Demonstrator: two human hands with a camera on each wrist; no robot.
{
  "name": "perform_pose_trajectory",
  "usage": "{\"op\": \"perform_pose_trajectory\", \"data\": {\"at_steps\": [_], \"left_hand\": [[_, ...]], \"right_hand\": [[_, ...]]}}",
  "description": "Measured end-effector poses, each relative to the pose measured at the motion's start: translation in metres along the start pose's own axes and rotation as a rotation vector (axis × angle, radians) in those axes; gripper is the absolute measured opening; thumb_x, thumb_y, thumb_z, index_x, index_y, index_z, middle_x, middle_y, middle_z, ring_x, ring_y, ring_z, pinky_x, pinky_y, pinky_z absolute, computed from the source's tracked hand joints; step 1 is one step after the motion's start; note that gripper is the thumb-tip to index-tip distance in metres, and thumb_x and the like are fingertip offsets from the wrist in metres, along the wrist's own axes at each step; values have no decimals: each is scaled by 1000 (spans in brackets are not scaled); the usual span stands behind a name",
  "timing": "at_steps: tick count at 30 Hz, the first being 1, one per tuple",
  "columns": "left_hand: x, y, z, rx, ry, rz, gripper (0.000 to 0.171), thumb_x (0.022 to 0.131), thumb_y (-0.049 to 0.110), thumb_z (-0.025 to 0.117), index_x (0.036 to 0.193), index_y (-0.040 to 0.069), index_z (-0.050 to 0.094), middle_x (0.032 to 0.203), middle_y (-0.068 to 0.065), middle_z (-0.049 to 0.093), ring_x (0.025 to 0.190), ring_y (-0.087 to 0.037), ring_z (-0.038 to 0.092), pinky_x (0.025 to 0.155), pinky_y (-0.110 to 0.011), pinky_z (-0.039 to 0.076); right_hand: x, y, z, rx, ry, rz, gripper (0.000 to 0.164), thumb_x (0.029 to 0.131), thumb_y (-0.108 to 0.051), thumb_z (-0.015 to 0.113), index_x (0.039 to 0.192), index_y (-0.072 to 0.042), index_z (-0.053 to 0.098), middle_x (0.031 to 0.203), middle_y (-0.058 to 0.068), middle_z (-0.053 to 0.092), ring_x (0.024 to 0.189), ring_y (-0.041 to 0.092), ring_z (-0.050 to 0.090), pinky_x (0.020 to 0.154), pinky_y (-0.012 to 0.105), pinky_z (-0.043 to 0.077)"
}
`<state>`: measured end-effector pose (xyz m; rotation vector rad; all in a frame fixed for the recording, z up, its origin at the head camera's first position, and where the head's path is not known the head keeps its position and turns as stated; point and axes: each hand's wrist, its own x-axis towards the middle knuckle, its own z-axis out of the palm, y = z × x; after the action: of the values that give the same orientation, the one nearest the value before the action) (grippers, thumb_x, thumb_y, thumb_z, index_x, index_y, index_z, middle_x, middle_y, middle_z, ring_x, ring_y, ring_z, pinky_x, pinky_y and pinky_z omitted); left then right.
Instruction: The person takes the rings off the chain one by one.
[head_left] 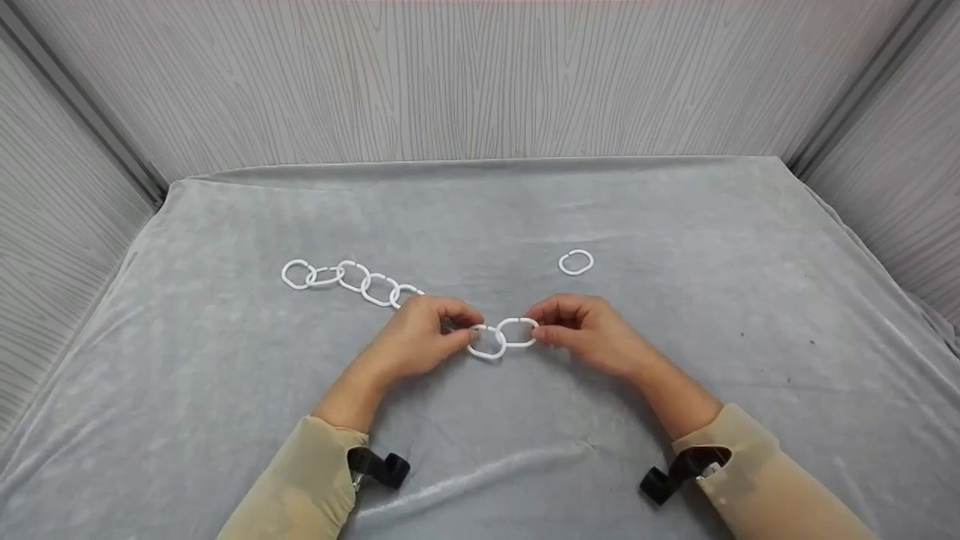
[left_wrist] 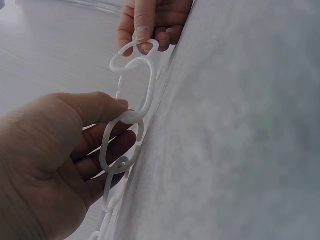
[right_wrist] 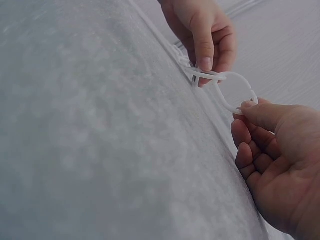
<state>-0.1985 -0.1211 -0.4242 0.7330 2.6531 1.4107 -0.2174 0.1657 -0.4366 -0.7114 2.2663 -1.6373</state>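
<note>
A chain of white plastic links [head_left: 380, 304] runs from the left of the cloth toward my left hand [head_left: 416, 337], which covers part of it. That hand pinches a white link [head_left: 487, 358] near the chain's right end between thumb and fingers. Hooked through this one is the end link [head_left: 517, 345], and my right hand [head_left: 589, 334] pinches its far side between thumb and index finger. In the right wrist view the end link [right_wrist: 231, 107] hangs between both hands. From the left wrist, more joined links [left_wrist: 106, 200] trail below the left fingers.
A single loose white link [head_left: 576, 274] lies on the grey cloth [head_left: 675, 225] beyond my right hand. Pale wood-grain panels [head_left: 480, 82] stand behind the table and at both sides. Black wrist cameras [head_left: 382, 466] are strapped at the sleeves.
</note>
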Motion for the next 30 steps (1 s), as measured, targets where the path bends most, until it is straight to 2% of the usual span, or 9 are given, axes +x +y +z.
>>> {"op": "perform_pose_trajectory", "data": {"at_steps": [16, 30], "left_hand": [[0, 2, 0, -37, 102, -18, 17, 84, 0, 66, 95, 2, 79, 82, 2, 73, 78, -13, 64, 74, -26, 49], [0, 4, 0, -73, 134, 23, 9, 94, 1, 72, 99, 0, 80, 89, -3, 77, 81, -15, 66, 76, -26, 52]], "right_hand": [[-1, -1, 1, 20, 5, -3, 21, 97, -6, 77, 116, 1, 76, 100, 9, 75, 86, 12, 66, 77, 23, 53], [0, -3, 2, 14, 11, 9, 21, 97, -7, 77, 116, 1, 77, 102, 12, 75, 84, 13, 64, 75, 23, 52]]}}
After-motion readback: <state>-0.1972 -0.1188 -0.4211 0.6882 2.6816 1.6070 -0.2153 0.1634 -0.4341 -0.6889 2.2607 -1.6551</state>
